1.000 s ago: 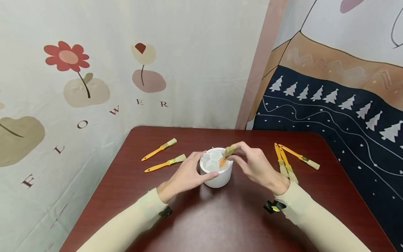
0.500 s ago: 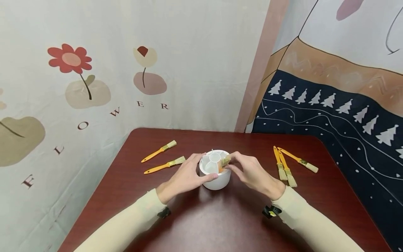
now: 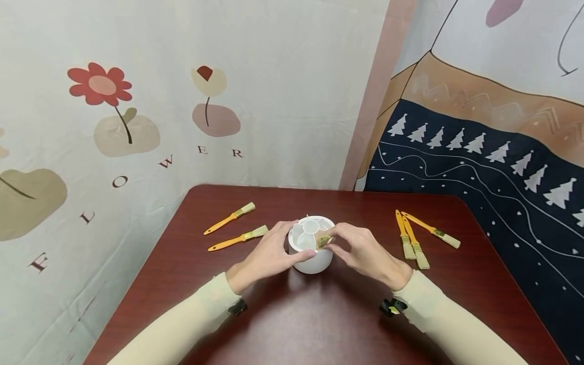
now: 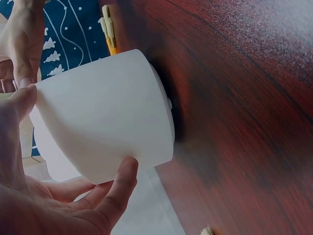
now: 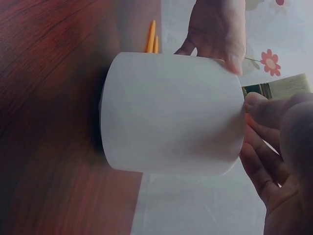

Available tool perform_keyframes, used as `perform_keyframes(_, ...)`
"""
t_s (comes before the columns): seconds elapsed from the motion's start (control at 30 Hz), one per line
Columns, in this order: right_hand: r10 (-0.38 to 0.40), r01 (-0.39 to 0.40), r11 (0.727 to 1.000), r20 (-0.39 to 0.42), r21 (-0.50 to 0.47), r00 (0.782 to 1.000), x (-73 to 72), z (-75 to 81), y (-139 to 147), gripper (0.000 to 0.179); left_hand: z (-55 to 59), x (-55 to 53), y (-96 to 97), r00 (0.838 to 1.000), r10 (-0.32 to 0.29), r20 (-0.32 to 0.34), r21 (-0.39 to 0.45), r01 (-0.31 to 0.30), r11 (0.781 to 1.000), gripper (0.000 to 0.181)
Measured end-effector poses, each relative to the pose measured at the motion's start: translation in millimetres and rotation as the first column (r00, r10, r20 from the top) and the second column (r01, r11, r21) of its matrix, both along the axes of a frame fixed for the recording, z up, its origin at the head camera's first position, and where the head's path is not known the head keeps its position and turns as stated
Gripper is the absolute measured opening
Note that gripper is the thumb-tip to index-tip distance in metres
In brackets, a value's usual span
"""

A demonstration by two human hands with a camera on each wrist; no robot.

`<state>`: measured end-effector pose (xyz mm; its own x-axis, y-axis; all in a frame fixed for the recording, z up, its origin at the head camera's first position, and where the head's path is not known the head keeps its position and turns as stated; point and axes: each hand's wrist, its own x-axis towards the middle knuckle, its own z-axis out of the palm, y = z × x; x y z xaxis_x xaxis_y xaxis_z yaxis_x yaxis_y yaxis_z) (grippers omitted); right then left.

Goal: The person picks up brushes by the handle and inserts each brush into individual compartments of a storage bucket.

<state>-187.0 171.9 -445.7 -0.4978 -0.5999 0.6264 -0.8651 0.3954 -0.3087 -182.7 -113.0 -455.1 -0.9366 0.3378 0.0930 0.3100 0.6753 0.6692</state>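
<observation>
A white round organizer [image 3: 312, 262] with inner compartments stands on the table. My left hand [image 3: 272, 249] grips its left side, thumb at the near rim; in the left wrist view its fingers [image 4: 128, 169] curve around the white wall. At the right of the rim, my right hand [image 3: 365, 248] pinches a paintbrush [image 3: 324, 240] near its metal band. The brush's pale bristles [image 5: 289, 87] point up past the rim in the right wrist view, while its handle is down in a right-hand compartment and mostly hidden.
Two yellow-handled paintbrushes [image 3: 229, 218] lie left of the organizer. Several more paintbrushes [image 3: 414, 242] are grouped on the right. The dark red table [image 3: 315, 324] backs onto a printed cloth wall [image 3: 292, 101].
The paintbrush in my right hand has gone lower into the organizer, its bristles now nearer the rim. My right hand has come down and left with it; the left hand keeps its hold.
</observation>
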Motion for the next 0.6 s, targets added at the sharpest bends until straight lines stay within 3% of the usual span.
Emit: perform_keyframes(0.6, -0.034, 0.034, 0.999, -0.009, 0.002, 0.999, 2.4, 3.5, 13, 0.054, 0.9, -1.4, 0.3, 1.000, 0.001, 0.011, -0.007, -0.001, 1.000, 0.099)
